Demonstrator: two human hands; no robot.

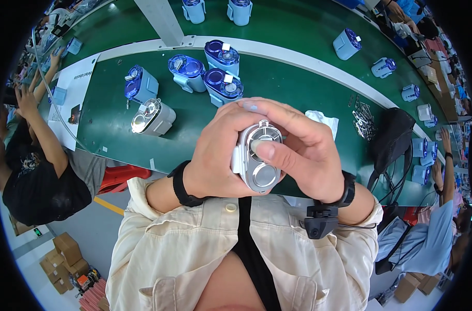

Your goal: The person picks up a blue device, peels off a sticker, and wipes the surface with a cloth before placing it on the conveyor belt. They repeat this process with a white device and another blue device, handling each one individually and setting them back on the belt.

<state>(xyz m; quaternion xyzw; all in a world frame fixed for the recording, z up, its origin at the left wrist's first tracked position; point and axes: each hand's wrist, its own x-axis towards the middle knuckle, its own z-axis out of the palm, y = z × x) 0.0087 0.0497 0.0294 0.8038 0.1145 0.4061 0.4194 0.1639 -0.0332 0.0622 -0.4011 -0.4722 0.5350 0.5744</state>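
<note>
Silver-lidded, oval white canister (254, 165) is located in front of the person's chest, at the near side of the green table (298, 85). Lid faces up toward the camera; the oval's long axis runs away from the person, small loop at the far end, white side clip facing left. Left hand (209, 150) is closed round the body; right hand (311, 158) curls over the far side, its thumb flat on the lid. Grip: narrow, both hands holding the canister. Underside hidden.
</note>
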